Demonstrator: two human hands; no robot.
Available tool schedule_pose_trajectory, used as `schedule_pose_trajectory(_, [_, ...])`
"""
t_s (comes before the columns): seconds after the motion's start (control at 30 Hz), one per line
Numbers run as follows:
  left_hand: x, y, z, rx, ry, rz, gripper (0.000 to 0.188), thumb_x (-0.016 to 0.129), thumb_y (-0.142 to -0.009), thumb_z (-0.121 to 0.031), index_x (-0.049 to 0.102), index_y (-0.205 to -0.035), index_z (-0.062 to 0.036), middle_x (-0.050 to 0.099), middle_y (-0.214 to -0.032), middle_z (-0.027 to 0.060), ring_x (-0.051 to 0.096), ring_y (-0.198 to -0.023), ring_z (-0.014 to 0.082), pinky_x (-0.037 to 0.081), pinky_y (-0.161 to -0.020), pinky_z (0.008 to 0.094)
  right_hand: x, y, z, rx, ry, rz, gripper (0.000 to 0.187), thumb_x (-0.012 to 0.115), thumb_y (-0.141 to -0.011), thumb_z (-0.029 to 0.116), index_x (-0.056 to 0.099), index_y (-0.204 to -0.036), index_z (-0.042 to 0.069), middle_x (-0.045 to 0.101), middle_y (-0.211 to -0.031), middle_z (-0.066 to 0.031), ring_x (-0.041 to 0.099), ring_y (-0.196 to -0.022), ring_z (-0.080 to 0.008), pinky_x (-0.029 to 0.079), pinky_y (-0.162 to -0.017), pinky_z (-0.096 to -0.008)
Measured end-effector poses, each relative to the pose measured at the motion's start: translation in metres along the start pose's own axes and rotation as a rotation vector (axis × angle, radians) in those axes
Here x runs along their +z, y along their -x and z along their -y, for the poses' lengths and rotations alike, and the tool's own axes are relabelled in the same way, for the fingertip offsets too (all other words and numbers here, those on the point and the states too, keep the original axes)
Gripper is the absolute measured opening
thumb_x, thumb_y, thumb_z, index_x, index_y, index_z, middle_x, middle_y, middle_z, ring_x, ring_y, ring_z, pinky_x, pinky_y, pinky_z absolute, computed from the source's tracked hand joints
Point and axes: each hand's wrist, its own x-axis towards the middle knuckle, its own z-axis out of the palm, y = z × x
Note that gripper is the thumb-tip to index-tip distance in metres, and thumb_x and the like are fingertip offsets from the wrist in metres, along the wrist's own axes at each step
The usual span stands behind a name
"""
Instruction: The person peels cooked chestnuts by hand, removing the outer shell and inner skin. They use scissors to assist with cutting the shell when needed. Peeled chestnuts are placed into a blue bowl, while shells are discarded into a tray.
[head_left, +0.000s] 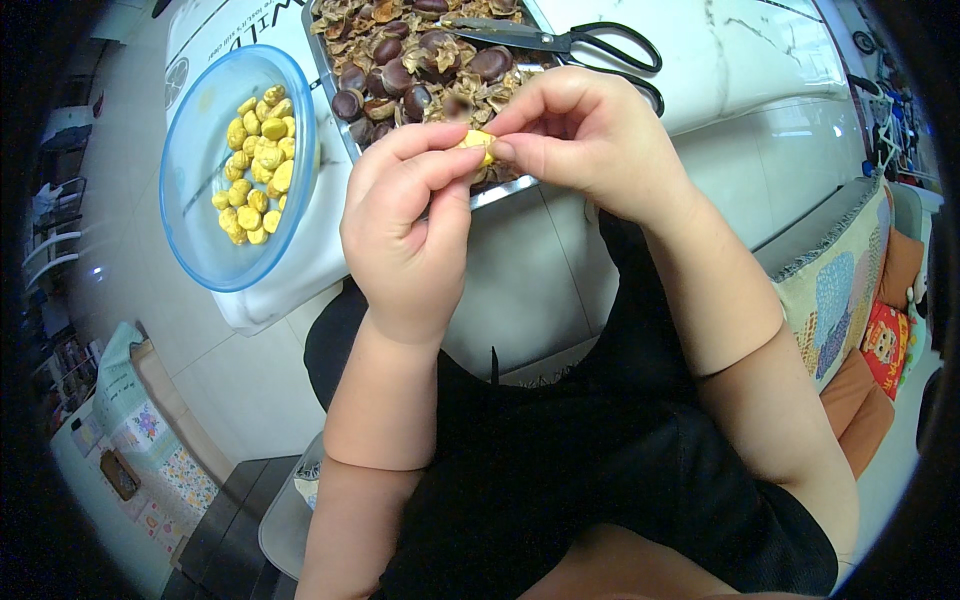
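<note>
Between the fingertips of both hands is a yellow peeled chestnut (477, 146). My left hand (410, 215) pinches it from the left, and my right hand (590, 140) grips its right side with thumb and finger. Beneath and beyond my hands lies a metal tray (338, 112) of brown chestnuts (397, 76) and loose torn shells (375, 15). Black-handled scissors (560, 42) rest across the tray's right rim, blades over the shells. To the left, a clear blue-rimmed bowl (180, 205) holds several peeled yellow chestnuts (262, 155).
The white marble-patterned table (735, 55) extends to the far right, with its near edge just in front of my body. At the right stands a sofa with a patterned throw (835, 290) and a red cushion (885, 345). A floral-covered surface (165, 440) is at the lower left.
</note>
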Motion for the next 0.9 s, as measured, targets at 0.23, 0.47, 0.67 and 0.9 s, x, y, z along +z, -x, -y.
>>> schedule_pose_trajectory(0.23, [0.0,-0.001,-0.002,0.024,0.007,-0.003,0.017,0.066,-0.074,0.01,0.069,-0.087,-0.0018,0.066,-0.097,0.0112,0.063,-0.088,0.0213,0.051,-0.078,0.0287,-0.003,-0.002,-0.001,0.077,-0.146,0.022,0.01,0.068,-0.083,0.009,0.069,-0.086,-0.001,0.066,-0.075,-0.003,0.061,-0.068,-0.0069,0.051,-0.062,-0.0219])
schedule_pose_trajectory(0.47, [0.0,-0.002,-0.001,0.049,-0.036,0.001,0.018,0.065,-0.074,0.01,0.069,-0.087,-0.0018,0.066,-0.097,0.0114,0.063,-0.087,0.0217,0.051,-0.077,0.0289,0.001,-0.001,-0.003,-0.027,-0.013,0.006,0.011,0.068,-0.083,0.01,0.069,-0.087,0.0,0.067,-0.075,-0.0032,0.062,-0.068,-0.0075,0.051,-0.063,-0.0224])
schedule_pose_trajectory(0.67, [-0.001,-0.001,-0.002,0.041,-0.073,0.022,0.017,0.064,-0.075,0.009,0.069,-0.088,-0.0021,0.066,-0.098,0.0113,0.063,-0.088,0.022,0.051,-0.078,0.0293,-0.001,0.0,0.0,-0.047,0.201,-0.045,0.011,0.069,-0.081,0.012,0.069,-0.085,0.001,0.068,-0.075,-0.0054,0.062,-0.068,-0.009,0.051,-0.063,-0.0244])
schedule_pose_trajectory(0.9, [-0.001,-0.001,-0.001,0.005,-0.095,0.016,0.018,0.063,-0.076,0.008,0.069,-0.089,-0.0021,0.066,-0.098,0.0114,0.063,-0.088,0.0221,0.051,-0.078,0.0296,-0.002,0.001,0.007,-0.329,0.504,-0.072,0.01,0.069,-0.078,0.012,0.069,-0.083,0.004,0.066,-0.074,-0.0091,0.063,-0.067,-0.02,0.051,-0.062,-0.0303])
